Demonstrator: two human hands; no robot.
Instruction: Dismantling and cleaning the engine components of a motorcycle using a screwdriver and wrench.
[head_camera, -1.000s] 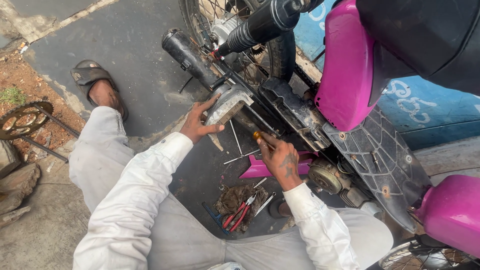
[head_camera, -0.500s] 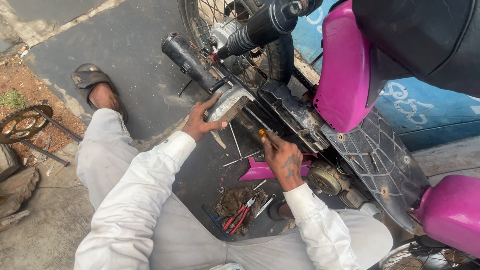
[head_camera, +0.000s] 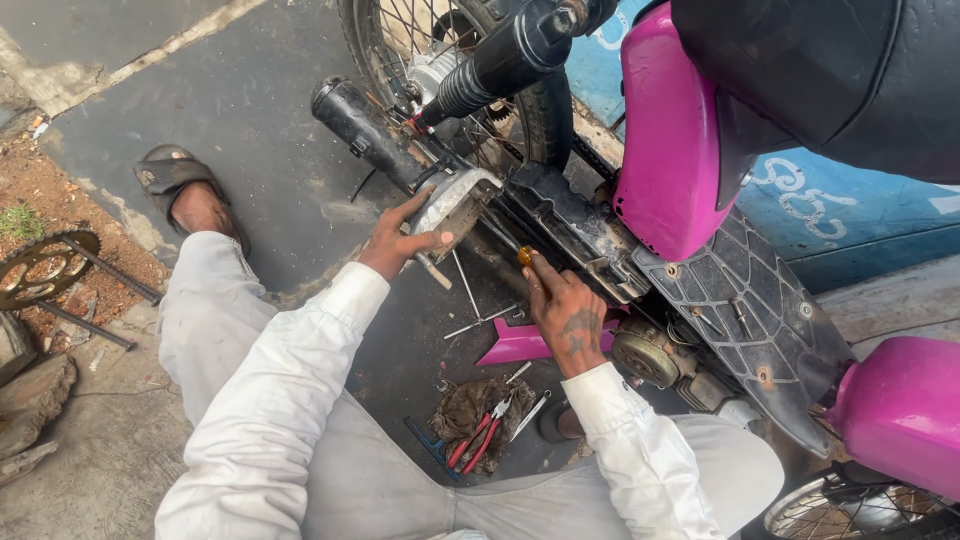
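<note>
Far left I log a toothed sprocket (head_camera: 40, 268) on the dirt, then a sandalled foot (head_camera: 185, 190) on the dark pavement. Next, my left hand (head_camera: 395, 245) is closed around the edge of a grey metal engine cover (head_camera: 455, 205), thumb on its face, just below the black exhaust pipe (head_camera: 365, 130) and the spoked rear wheel (head_camera: 440, 60). On the ground between my arms lie loose spanners (head_camera: 480, 320), a greasy rag (head_camera: 475, 410) with red-handled pliers (head_camera: 480, 440) on it, and a pink body panel (head_camera: 525, 345). My right hand (head_camera: 565, 315) is shut on a screwdriver with an amber handle (head_camera: 525, 257), set against the black chain case (head_camera: 575, 225); its tip is hidden, possibly in a screw. Pink bodywork (head_camera: 670, 130) and the black seat (head_camera: 830, 70) block the view beyond. A blue-painted wall surface (head_camera: 850, 215) with white markings stands far right.
</note>
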